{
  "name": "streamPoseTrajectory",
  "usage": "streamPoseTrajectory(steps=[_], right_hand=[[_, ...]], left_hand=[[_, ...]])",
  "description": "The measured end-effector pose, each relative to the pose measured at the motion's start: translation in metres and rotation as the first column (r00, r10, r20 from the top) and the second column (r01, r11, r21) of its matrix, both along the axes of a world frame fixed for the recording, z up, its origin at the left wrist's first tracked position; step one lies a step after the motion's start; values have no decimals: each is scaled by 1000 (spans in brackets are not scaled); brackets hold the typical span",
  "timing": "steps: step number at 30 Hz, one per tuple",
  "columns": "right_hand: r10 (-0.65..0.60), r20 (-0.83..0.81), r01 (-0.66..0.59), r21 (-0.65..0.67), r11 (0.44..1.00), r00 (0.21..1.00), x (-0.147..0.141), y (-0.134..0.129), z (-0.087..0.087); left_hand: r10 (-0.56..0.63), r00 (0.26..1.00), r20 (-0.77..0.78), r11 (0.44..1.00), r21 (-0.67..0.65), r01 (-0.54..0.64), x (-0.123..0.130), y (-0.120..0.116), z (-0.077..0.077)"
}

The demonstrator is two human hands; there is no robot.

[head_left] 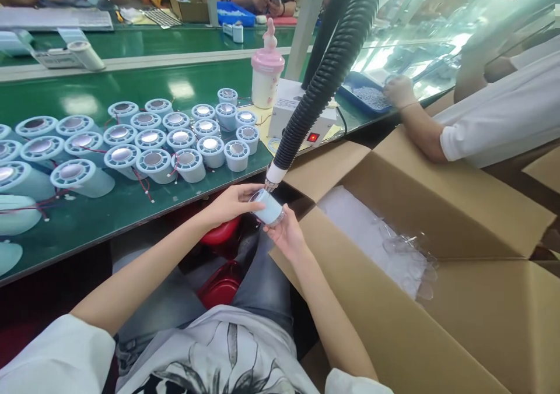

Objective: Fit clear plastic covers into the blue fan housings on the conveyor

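Both my hands hold one light blue cylinder [268, 208] over my lap, just past the table's front edge. Its near end looks clear or shiny. My left hand [236, 203] grips its upper left end with thumb and fingers. At the lower right end, the fingers of my right hand [286, 231] are wrapped round it. The white nozzle [275, 173] of a black ribbed hose [321, 73] hangs close above the cylinder. Several similar blue cylinders [189, 162] with round metal discs and red wires stand on the green table [175, 199] to the left.
An open cardboard box [371, 266] with clear plastic pieces [406, 254] fills the right side. A white device [301, 111] with a red switch and a pink-lidded bottle [266, 79] stand behind the nozzle. A co-worker's hand [399, 92] is beside a blue tray [365, 94].
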State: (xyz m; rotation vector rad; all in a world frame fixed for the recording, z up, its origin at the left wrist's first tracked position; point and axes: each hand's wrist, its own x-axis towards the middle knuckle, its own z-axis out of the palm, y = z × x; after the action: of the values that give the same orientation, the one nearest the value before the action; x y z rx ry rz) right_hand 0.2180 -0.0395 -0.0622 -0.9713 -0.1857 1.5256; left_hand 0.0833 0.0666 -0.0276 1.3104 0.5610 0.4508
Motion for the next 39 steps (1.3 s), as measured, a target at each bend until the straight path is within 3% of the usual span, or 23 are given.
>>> streamPoseTrajectory(steps=[5, 9, 11, 13, 15, 18, 20, 26, 28, 31, 33, 36, 39], right_hand=[[29, 64, -28, -11, 1000, 998, -1, -2, 11], [60, 143, -56, -34, 998, 988, 3, -12, 25], [86, 162, -79, -53, 995, 983, 4, -17, 32], [123, 166, -112, -77, 991, 978, 5, -21, 38], [160, 157, -146, -100, 984, 974, 6, -24, 43], [218, 125, -205, -108, 973, 968, 4, -26, 46], [256, 103, -245, -114, 963, 961, 2, -26, 46], [338, 118, -329, -90, 940, 934, -3, -29, 49], [340, 157, -333, -72, 940, 927, -5, -32, 51], [342, 260, -347, -31, 937, 903, -7, -38, 55], [344, 329, -361, -9, 932, 879, -9, -42, 59], [355, 372, -380, -6, 925, 858, -11, -49, 65], [373, 372, -400, -4, 917, 850, -11, -54, 68]], left_hand=[[-22, 999, -30, 998, 65, 24, -19, -6, 10], [-54, 993, -108, 938, 337, 88, -39, -20, 23], [-8, 990, -140, 829, 553, 85, -47, -25, 28], [15, 991, -136, 668, 739, 92, -53, -29, 33], [-13, 991, -131, 527, 842, 118, -57, -31, 35], [-72, 988, -134, 449, 880, 152, -62, -32, 36], [-109, 986, -128, 463, 871, 164, -65, -32, 35], [-229, 972, -41, 599, 781, 174, -67, -34, 36], [-190, 982, 5, 682, 720, 128, -67, -36, 35], [-124, 989, 79, 848, 526, 64, -69, -43, 32], [-120, 987, 103, 912, 405, 68, -71, -48, 30], [-115, 986, 121, 940, 336, 68, -73, -55, 29], [-139, 984, 114, 930, 357, 90, -77, -60, 31]])
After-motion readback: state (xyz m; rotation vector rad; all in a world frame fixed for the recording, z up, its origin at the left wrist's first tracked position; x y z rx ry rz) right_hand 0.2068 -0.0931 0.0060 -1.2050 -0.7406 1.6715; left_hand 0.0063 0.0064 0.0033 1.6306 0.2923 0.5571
